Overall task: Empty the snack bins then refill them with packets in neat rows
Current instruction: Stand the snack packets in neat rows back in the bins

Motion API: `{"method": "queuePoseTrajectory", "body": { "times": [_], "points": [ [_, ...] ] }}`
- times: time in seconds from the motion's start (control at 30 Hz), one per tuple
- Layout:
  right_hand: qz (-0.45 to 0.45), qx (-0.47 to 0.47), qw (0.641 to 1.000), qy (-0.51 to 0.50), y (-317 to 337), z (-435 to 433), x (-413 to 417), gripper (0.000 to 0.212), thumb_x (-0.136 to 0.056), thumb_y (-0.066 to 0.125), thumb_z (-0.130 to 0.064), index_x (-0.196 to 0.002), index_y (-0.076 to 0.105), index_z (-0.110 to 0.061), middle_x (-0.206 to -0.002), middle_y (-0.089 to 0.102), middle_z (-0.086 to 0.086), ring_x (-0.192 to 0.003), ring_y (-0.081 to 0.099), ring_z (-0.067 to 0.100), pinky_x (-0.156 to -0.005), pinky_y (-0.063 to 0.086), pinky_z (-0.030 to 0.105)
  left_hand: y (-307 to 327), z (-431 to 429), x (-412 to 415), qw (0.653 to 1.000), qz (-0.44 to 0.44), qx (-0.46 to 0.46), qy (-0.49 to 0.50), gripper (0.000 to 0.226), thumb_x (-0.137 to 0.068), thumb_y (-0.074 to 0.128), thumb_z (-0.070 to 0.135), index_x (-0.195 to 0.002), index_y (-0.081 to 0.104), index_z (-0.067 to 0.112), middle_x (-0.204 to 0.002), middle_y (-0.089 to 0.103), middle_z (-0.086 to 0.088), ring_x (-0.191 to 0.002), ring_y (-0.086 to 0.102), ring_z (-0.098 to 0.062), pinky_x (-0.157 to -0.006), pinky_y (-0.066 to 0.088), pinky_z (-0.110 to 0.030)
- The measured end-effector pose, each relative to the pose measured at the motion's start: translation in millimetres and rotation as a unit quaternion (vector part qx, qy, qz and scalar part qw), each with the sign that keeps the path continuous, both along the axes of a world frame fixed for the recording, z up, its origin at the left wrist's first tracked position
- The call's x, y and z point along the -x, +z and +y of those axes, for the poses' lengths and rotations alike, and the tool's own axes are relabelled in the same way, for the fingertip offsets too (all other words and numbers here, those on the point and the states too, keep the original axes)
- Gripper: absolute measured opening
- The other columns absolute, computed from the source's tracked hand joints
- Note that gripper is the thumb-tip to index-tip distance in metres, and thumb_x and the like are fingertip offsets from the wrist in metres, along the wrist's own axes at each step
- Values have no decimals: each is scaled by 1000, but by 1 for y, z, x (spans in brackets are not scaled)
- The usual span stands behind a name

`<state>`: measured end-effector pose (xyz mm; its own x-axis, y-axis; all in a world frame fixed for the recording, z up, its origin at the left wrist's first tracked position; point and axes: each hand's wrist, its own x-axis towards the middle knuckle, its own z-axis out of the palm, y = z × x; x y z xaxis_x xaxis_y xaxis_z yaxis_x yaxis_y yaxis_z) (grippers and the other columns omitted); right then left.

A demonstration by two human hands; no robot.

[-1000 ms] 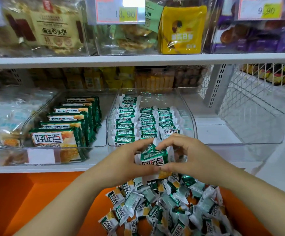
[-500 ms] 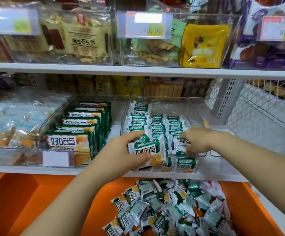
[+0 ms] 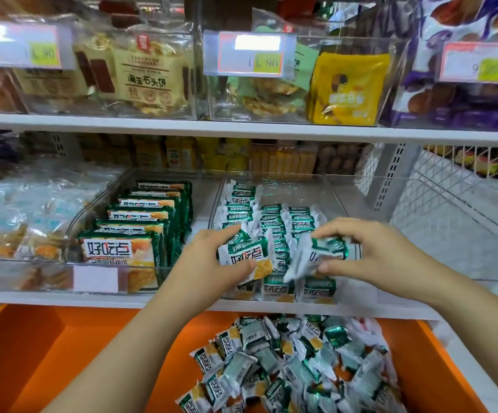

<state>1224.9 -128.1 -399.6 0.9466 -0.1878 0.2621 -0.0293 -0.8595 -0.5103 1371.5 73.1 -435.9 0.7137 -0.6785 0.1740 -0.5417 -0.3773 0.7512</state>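
A clear plastic snack bin [image 3: 343, 201] on the middle shelf holds three rows of small green-and-white packets [image 3: 271, 222]. My left hand [image 3: 212, 263] grips a small stack of these packets [image 3: 246, 253] over the bin's front left. My right hand [image 3: 369, 251] pinches one or two tilted packets [image 3: 319, 253] above the front of the right-hand row. Below the shelf, a loose heap of the same packets [image 3: 292, 362] lies in an orange tray [image 3: 92, 353].
A second clear bin [image 3: 98, 204] to the left holds upright larger green packs [image 3: 134, 242]. Further left are pale wrapped snacks [image 3: 18, 210]. An empty clear bin [image 3: 420, 234] and a white wire basket [image 3: 465, 186] stand to the right. The upper shelf [image 3: 241, 129] hangs overhead with price tags.
Both hands rose from the heap in the orange tray to the bin. They then split: the left kept the stack, the right took packets over to the right row.
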Motion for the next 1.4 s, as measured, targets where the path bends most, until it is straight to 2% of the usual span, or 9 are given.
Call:
{"method": "queuePoseTrajectory", "body": {
  "times": [0.37,0.43,0.5,0.6,0.67,0.8,0.93,1.17,1.4],
  "points": [
    [31,-27,998,48,-15,16,1,28,-67,80,-43,-85,59,-46,-126,34,-29,-115,37,-12,-99,34,17,-2,-12,20,977,190,48,-83,48,-81,64,41,-127,49,45,-125,35,-19,-50,52,-8,-48,43,-16],
    [45,-39,997,54,-17,16,0,27,-67,79,-45,-84,58,-46,-138,29,-30,-126,33,-10,-107,33,25,-6,-14,22,974,198,60,-96,58,-74,58,53,-130,47,47,-106,31,20,-51,46,-14,-50,43,-19],
    [55,-44,996,57,-19,15,0,28,-67,78,-47,-84,56,-43,-140,31,-31,-126,36,-7,-108,35,33,-7,-14,23,979,168,54,-105,61,-72,55,62,-131,43,54,-74,38,-1,-58,48,-17,-63,44,-25],
    [52,-61,995,52,-20,15,2,30,-67,78,-46,-85,55,-41,-138,33,-34,-125,37,-10,-107,37,34,-10,-14,20,978,142,56,-143,60,-75,49,73,-132,34,62,-123,59,1,-114,55,-11,-102,41,-36],
    [48,-77,994,54,-20,16,3,33,-66,78,-45,-87,53,-41,-138,33,-37,-127,35,-11,-107,37,35,-9,-14,22,975,140,74,-155,71,-75,43,73,-141,24,56,-154,26,17,-135,27,7,-106,33,-16],
    [51,-136,987,70,-18,23,3,57,-67,82,-40,-106,42,-51,-131,41,-37,-122,40,-13,-99,46,30,-2,-15,39,979,93,74,-168,93,-53,27,98,-134,0,62,-133,-7,53,-106,6,45,-79,17,14],
    [84,-130,986,60,-16,26,1,82,-62,81,-50,-119,25,-67,-127,38,-40,-113,30,-29,-103,32,20,-23,-39,12,972,129,170,-99,106,-34,32,106,-125,24,53,-144,40,4,-136,36,-8,-109,28,-23],
    [93,-104,988,64,-7,22,-7,71,-67,82,-41,-110,32,-66,-120,39,-39,-107,32,-30,-91,36,7,-10,-45,14,977,104,155,-103,98,-39,19,107,-123,21,55,-150,32,-4,-141,27,-21,-114,23,-39],
    [67,-118,991,11,2,-18,-45,73,-70,81,-23,-127,39,-40,-115,50,-11,-85,65,7,-74,56,29,26,-38,-15,993,12,83,-86,36,-94,49,45,-129,50,38,-112,55,26,-89,55,14,-74,43,-2]
  ]
}}
